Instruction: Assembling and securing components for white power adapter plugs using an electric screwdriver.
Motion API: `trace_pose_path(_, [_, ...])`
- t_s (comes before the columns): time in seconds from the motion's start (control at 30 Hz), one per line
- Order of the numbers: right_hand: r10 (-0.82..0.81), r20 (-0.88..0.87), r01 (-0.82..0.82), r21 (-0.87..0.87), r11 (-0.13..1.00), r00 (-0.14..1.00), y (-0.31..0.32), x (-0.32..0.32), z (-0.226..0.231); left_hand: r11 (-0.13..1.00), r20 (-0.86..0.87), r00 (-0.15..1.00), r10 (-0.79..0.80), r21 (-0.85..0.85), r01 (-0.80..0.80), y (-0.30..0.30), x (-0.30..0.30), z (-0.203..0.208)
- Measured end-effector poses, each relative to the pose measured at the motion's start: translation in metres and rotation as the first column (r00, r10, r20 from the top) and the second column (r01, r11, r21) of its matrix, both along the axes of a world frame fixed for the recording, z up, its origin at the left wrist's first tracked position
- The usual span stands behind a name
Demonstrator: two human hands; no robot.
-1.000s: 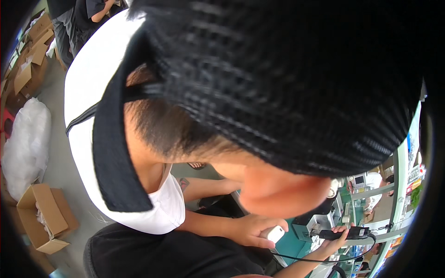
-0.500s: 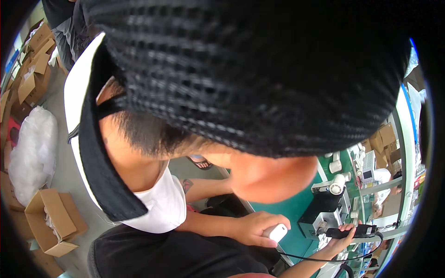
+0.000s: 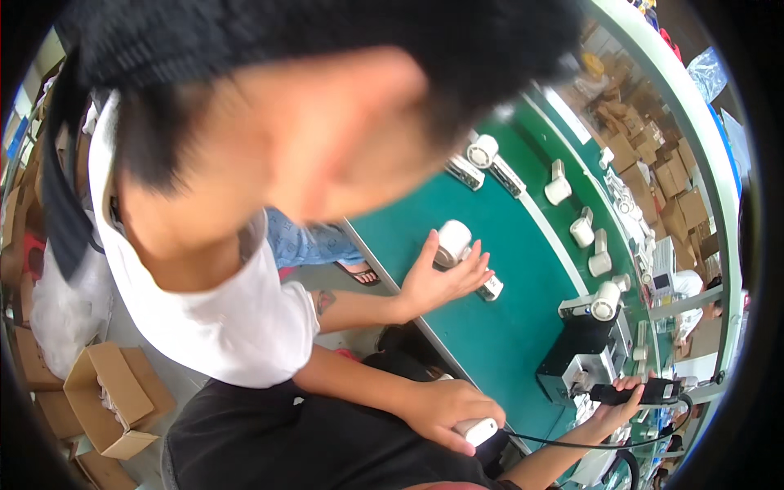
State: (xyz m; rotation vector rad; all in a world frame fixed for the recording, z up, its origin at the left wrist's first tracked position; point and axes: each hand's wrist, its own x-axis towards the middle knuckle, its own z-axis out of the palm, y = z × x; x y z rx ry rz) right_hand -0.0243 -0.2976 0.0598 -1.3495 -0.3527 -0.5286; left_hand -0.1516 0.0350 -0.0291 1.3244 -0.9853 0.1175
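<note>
My left hand (image 3: 449,408) is closed around a smooth white plastic part (image 3: 476,430) with a rounded end, held low beside the table's near edge. Most of that part is hidden by my fingers. Over on the right, my right hand (image 3: 618,407) wraps round a black corded power tool (image 3: 653,392), shaped like an electric screwdriver and held level. Its tip points at the metal front of a black box-shaped fixture (image 3: 563,359). A black cable (image 3: 572,446) loops from the tool back past my left hand.
A co-worker in a white shirt (image 3: 261,335) leans in from the left, a hand (image 3: 445,282) beside a white dryer-like device (image 3: 453,242) on the green table (image 3: 490,351). Several similar devices (image 3: 558,188) stand farther along. Open cardboard boxes (image 3: 114,392) sit on the floor.
The co-worker's head has moved up and left, uncovering the table and a hand near a white device. My left hand appears slightly lower. My right hand still holds the tool at the fixture.
</note>
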Motion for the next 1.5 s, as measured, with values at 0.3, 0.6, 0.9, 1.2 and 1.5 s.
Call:
trace_pose_path(0.3, [-0.017, 0.003, 0.017, -0.035, 0.999, 1.000, -0.008, -0.007, 0.005, 0.988, 0.030, 0.988, 0.149, 0.043, -0.150, -0.024, 0.008, -0.001])
trace_pose_path(0.6, [0.012, -0.013, -0.011, 0.049, 0.999, 1.000, -0.012, -0.004, 0.009, 0.949, -0.258, 0.933, 0.251, -0.127, -0.290, -0.091, 0.094, 0.001])
trace_pose_path(0.9, [0.054, 0.087, -0.056, 0.020, 0.998, 0.995, -0.021, -0.005, 0.028, 0.955, -0.203, 0.937, 0.283, -0.029, -0.294, -0.132, 0.093, -0.006])
trace_pose_path(1.2, [0.034, -0.114, -0.015, 0.160, 0.987, 0.993, -0.001, 0.004, 0.008, 0.958, -0.170, 0.953, 0.250, -0.100, -0.269, -0.145, 0.102, -0.007])
trace_pose_path(1.5, [0.123, -0.026, -0.122, 0.025, 0.992, 0.992, -0.007, -0.007, -0.004, 0.961, -0.145, 0.960, 0.241, -0.099, -0.257, -0.140, 0.102, -0.015])
